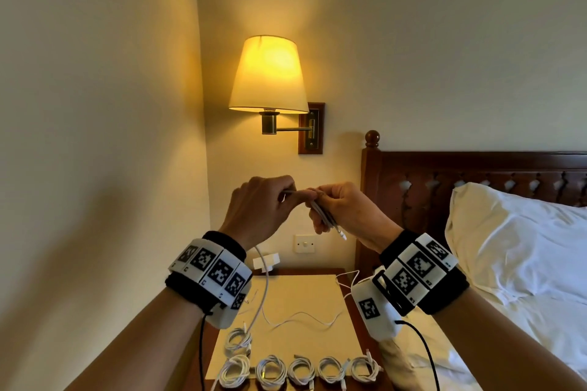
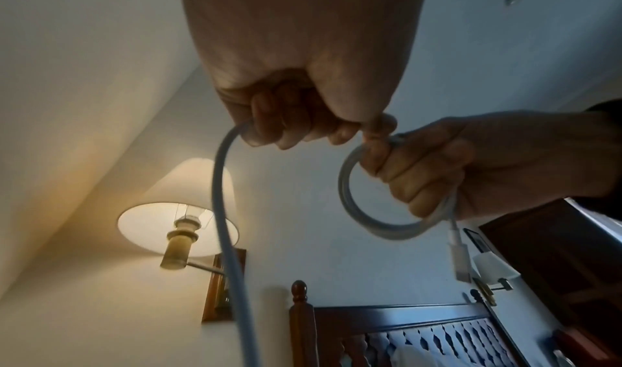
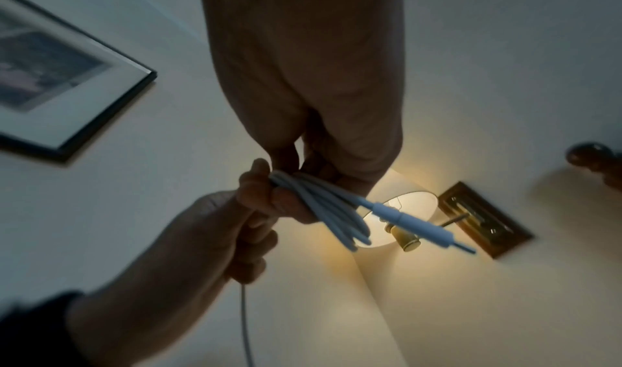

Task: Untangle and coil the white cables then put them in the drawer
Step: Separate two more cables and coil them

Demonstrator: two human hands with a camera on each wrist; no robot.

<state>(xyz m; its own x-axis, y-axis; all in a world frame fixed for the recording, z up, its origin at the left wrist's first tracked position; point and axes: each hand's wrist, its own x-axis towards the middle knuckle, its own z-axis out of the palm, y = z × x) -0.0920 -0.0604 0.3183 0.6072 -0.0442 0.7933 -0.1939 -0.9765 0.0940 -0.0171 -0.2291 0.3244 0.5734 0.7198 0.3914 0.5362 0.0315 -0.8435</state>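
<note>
Up near the lamp (image 1: 268,74), the right hand (image 1: 346,209) has its fingers curled tight round a small coil (image 2: 377,199) of white cable, its plug hanging just below them. The left hand (image 1: 260,208), touching it fingertip to fingertip, pinches the loose run (image 2: 223,213), which drops from its fingers toward the nightstand (image 1: 305,301).

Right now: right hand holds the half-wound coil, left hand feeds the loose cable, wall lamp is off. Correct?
Not quite: the wall lamp is on; its shade glows yellow in the head view. The rest stands: the right hand holds the half-wound coil, and the left hand grips the loose cable that trails down from it.
</note>
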